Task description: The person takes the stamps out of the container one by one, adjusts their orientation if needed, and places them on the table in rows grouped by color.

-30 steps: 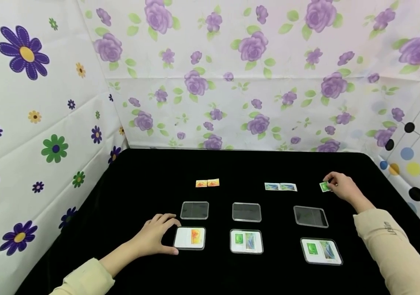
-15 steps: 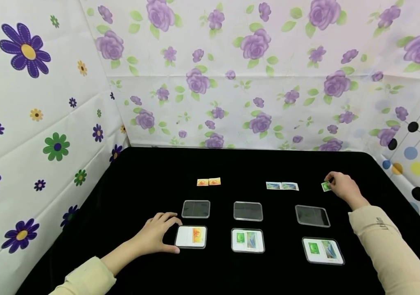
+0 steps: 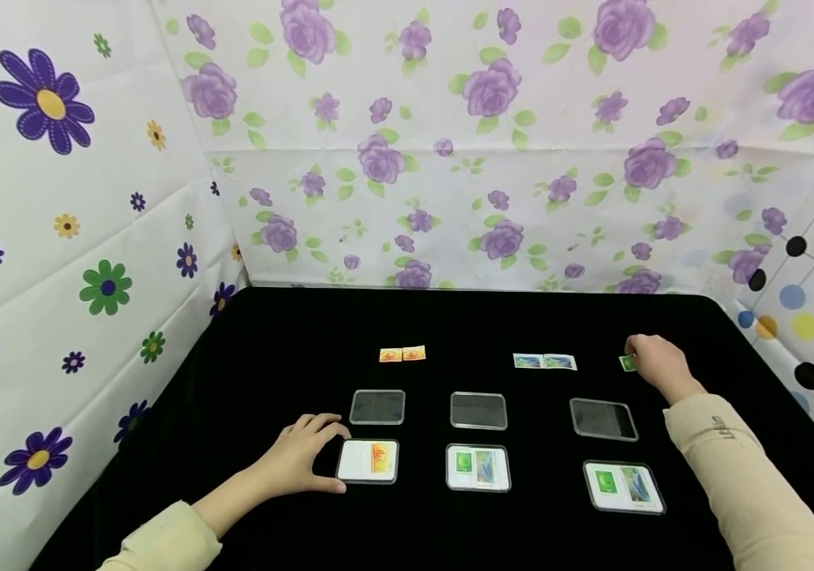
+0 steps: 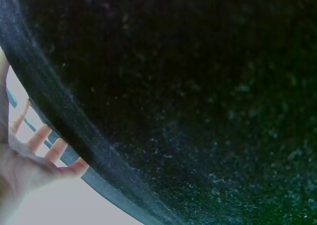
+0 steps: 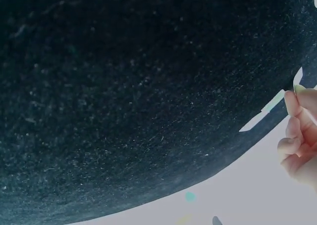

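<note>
At the back right of the table, my right hand (image 3: pixel 660 366) pinches a small green stamp (image 3: pixel 627 362) between thumb and index finger. The right wrist view has the pale edge of this stamp (image 5: pixel 297 76) sticking up from the fingertips. At front left, my left hand (image 3: pixel 296 456) rests with fingers spread, thumb and index finger at the left corners of a clear case (image 3: pixel 355 461) that holds a white card with one orange stamp (image 3: pixel 382 457). Spread fingers of the left hand (image 4: pixel 34 160) also show in the left wrist view, with nothing between them.
Two more cases, the middle one (image 3: pixel 478 483) and the right one (image 3: pixel 624 504), each hold a green and a blue stamp. Behind the cases lie clear lids (image 3: pixel 478 411). Two orange stamps (image 3: pixel 390 355) and two blue stamps (image 3: pixel 559 362) lie farther back on the black cloth (image 3: pixel 293 333).
My right hand has turned slightly over the green stamp, covering more of it, and its forearm has swung a little left. The left hand stays at the left case.
</note>
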Demonstrator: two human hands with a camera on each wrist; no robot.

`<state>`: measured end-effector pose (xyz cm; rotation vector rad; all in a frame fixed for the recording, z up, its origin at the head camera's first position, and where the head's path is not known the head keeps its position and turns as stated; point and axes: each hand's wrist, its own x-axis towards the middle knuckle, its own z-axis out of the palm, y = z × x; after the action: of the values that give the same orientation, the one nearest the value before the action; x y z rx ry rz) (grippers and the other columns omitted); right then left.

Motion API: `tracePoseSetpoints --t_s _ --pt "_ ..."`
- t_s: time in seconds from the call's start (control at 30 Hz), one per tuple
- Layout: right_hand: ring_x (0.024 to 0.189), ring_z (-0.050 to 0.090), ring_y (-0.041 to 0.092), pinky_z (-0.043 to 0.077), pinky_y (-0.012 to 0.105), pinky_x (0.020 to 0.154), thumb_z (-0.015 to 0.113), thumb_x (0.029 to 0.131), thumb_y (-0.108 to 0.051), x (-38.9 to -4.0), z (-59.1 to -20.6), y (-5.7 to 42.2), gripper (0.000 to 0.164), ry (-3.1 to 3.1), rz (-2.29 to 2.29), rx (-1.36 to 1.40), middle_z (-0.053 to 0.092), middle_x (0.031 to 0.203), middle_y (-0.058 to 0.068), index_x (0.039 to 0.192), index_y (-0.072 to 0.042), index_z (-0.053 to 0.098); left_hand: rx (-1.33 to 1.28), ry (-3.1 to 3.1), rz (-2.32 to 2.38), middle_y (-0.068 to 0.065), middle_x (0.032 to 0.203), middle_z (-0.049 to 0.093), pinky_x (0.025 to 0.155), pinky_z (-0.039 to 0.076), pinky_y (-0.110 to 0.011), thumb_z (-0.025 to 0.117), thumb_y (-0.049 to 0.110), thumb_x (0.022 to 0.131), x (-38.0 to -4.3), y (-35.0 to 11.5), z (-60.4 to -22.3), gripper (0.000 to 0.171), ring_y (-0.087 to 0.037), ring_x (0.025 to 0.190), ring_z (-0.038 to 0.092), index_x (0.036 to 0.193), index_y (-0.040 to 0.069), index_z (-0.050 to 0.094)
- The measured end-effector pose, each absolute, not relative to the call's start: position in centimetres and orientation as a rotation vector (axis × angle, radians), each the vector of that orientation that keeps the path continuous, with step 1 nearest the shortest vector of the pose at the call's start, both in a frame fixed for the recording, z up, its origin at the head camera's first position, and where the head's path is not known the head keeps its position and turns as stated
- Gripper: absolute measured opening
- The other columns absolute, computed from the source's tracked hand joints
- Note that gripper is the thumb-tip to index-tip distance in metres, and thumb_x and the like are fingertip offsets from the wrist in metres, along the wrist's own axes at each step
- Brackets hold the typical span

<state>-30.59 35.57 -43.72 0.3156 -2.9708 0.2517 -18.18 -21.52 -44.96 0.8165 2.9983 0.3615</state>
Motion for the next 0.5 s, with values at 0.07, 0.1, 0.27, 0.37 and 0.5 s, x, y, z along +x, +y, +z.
tracePoseSetpoints --t_s 0.07,0.1,0.27,0.37,0.5 --pt "0.069 0.059 0.038 0.047 0.048 0.059 0.059 0.079 0.004 -30.63 -43.79 35.35 0.004 -2.958 0.236 0.332 0.064 0.079 0.024 0.081 0.003 0.061 0.812 3.001 0.368 -0.014 0.133 0.052 0.086 0.043 -0.063 0.081 0.053 0.063 -18.07 -21.58 -44.99 0.067 -0.037 0.117 0.050 0.117 0.022 0.055" --pt "0.068 0.059 0.037 0.047 0.047 0.058 0.060 0.078 0.005 -30.63 -43.81 35.27 0.004 -2.954 0.231 0.339 0.063 0.078 0.023 0.081 0.002 0.061 0.811 3.001 0.375 -0.014 0.133 0.052 0.086 0.043 -0.064 0.081 0.052 0.063 -18.01 -21.61 -45.00 0.067 -0.038 0.117 0.050 0.116 0.022 0.055" --pt "0.067 0.058 0.036 0.047 0.047 0.058 0.063 0.078 0.004 -30.58 -43.92 35.32 0.005 -2.955 0.251 0.330 0.063 0.080 0.024 0.082 0.002 0.060 0.823 2.992 0.387 -0.014 0.133 0.051 0.086 0.042 -0.064 0.080 0.053 0.063 -17.92 -21.60 -45.02 0.067 -0.038 0.117 0.049 0.117 0.022 0.054" --pt "0.066 0.057 0.036 0.046 0.048 0.057 0.065 0.078 0.003 -30.58 -44.04 35.52 0.008 -2.953 0.286 0.305 0.062 0.081 0.025 0.083 0.002 0.059 0.828 2.993 0.381 -0.013 0.133 0.051 0.086 0.043 -0.064 0.080 0.053 0.063 -18.00 -21.55 -45.00 0.067 -0.037 0.117 0.050 0.117 0.022 0.054" --pt "0.063 0.056 0.035 0.044 0.047 0.055 0.067 0.078 -0.002 -30.55 -44.14 35.71 0.011 -2.962 0.325 0.263 0.061 0.080 0.024 0.083 0.002 0.058 0.832 2.995 0.379 -0.014 0.133 0.051 0.085 0.043 -0.064 0.081 0.052 0.063 -18.07 -21.46 -44.99 0.067 -0.037 0.117 0.050 0.117 0.021 0.054"
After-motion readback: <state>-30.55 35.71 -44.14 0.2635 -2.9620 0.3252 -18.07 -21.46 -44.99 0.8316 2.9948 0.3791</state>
